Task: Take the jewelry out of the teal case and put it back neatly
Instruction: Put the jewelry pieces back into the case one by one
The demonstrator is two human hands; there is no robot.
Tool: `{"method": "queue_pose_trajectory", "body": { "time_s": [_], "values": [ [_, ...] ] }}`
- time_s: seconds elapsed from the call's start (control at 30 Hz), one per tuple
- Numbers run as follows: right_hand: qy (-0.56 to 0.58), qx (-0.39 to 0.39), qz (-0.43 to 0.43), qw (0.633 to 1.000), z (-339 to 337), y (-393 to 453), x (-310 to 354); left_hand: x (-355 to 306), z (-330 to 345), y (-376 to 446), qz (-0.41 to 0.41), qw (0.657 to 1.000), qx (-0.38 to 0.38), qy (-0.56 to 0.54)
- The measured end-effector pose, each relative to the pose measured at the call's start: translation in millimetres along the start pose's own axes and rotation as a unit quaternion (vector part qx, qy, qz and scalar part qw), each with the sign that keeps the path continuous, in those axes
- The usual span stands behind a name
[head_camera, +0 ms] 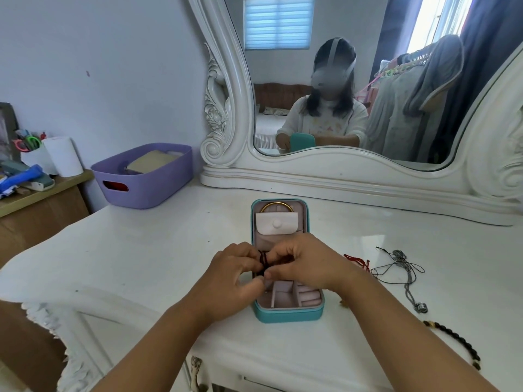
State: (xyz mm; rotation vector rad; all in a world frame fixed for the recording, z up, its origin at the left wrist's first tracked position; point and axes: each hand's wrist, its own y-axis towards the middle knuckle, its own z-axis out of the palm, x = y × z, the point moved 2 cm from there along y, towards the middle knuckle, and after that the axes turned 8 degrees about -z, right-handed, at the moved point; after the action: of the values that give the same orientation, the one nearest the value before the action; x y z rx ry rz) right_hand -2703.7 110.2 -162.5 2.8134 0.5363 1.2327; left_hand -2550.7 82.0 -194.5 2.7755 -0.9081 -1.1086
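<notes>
**Dark cord pinched over the open teal case**

My hands cover the middle of the teal case (288, 314), so I cannot tell what lies in that part. The dark cord (263, 261) is mostly hidden between my fingers; only a few loops show. The beaded bracelet (455, 342) runs off toward the frame's right edge.

On the white dresser top (158, 250), a red string (358, 261) and a thin black cord necklace (396, 267) with a grey chain lie to the right of the case, well apart from it. A purple basket (147, 176) stands behind on the left, beside the mirror (353, 165).

My left hand (235, 273) and right hand (308, 264) meet above the open case, both with curled fingers pinching the dark cord. A gold bangle (276, 206) sits in the lid's far end, behind a white snap flap (276, 223).
</notes>
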Motion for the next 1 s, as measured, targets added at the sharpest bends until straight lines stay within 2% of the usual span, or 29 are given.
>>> {"method": "queue_pose_trajectory", "body": {
  "time_s": [0.07,0.2,0.3,0.4,0.47,0.53,0.6,0.7,0.77,0.83,0.9,1.0],
  "values": [
    [0.006,-0.052,-0.003,0.999,2.3,1.3,-0.9,0.4,1.0,-0.8,-0.004,1.000,0.002,0.003],
    [-0.056,-0.113,-0.013,0.992,2.9,4.7,0.0,1.4,5.0,4.6,-0.020,0.999,-0.028,-0.024],
    [-0.091,-0.130,0.003,0.987,3.2,4.7,-6.4,3.6,6.0,5.6,-0.076,0.991,-0.065,-0.090],
    [-0.092,-0.135,0.000,0.987,6.4,3.5,-12.5,6.9,7.0,6.0,-0.139,0.966,-0.109,-0.189],
    [-0.104,-0.133,-0.003,0.986,7.6,3.9,-13.2,7.3,7.7,7.4,-0.152,0.960,-0.108,-0.210],
    [-0.109,-0.116,-0.008,0.987,6.7,3.7,-11.3,6.2,8.1,8.6,-0.133,0.968,-0.086,-0.194],
    [-0.059,-0.104,-0.012,0.993,0.7,0.7,-9.2,4.4,7.2,9.1,-0.107,0.980,-0.075,-0.152],
    [0.041,-0.156,0.011,0.987,-27.0,-12.2,-7.5,1.0,5.3,10.0,-0.080,0.992,-0.070,-0.072],
    [0.039,-0.184,0.042,0.981,-51.7,-25.9,-10.9,-0.6,5.4,10.7,-0.044,0.997,-0.065,-0.013],
    [0.001,-0.159,0.087,0.983,-71.5,-43.9,-15.3,-3.0,5.0,11.3,-0.007,0.998,-0.054,0.030],
    [-0.045,-0.079,0.139,0.986,-79.5,-60.2,-20.5,-4.1,3.9,13.1,0.004,0.998,-0.040,0.043],
    [-0.091,0.019,0.175,0.980,-72.4,-76.3,-28.4,-3.7,2.8,16.0,-0.024,0.999,-0.023,-0.006]
  ]
}}
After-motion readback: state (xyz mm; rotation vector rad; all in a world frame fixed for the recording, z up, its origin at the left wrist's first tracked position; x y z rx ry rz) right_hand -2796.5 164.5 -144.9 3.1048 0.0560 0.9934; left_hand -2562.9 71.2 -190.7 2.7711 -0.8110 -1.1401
